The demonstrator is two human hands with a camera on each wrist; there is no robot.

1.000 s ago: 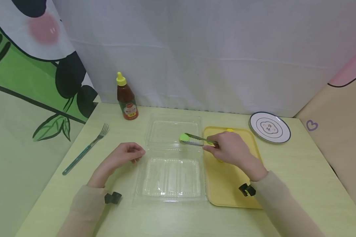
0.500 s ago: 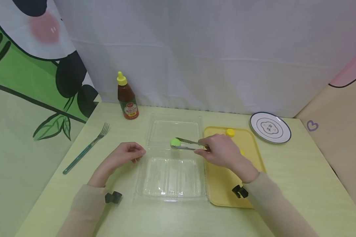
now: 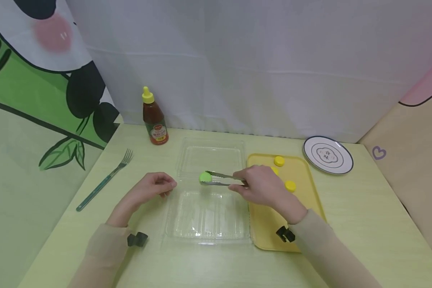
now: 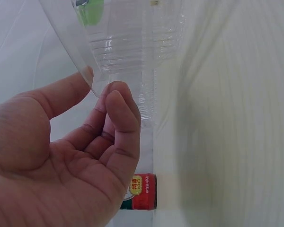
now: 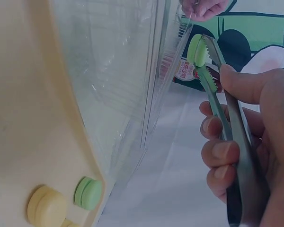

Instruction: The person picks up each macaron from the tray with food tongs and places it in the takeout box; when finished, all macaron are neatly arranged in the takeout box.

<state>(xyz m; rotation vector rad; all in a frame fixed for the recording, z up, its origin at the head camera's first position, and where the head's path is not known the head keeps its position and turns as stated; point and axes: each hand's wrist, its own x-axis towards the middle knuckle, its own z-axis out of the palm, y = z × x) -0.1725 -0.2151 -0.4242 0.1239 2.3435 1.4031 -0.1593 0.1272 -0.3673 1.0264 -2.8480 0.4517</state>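
My right hand (image 3: 261, 182) grips metal tongs (image 5: 241, 156), whose toothed tips pinch a green macaron (image 3: 205, 177). The macaron hangs above the hinge area of a clear plastic clamshell box (image 3: 209, 216), which lies unfolded on the table. At the box's left side is my left hand (image 3: 153, 186); in the left wrist view its thumb and curled fingers pinch the clear plastic edge. Yellow macarons (image 3: 290, 186) sit on a yellow tray (image 3: 273, 236) to the right, partly below my right hand. The right wrist view also shows another green macaron (image 5: 88, 193) on that tray.
A sauce bottle (image 3: 155, 120) with a yellow cap stands at the back left. Left of my left hand lies a fork (image 3: 106, 182) with a green handle. A white plate (image 3: 327, 155) with a dark rim is at the back right, beyond the tray.
My right hand has moved left and slightly nearer with the tongs and green macaron, uncovering more yellow macarons on the tray. My left hand has stayed in place.
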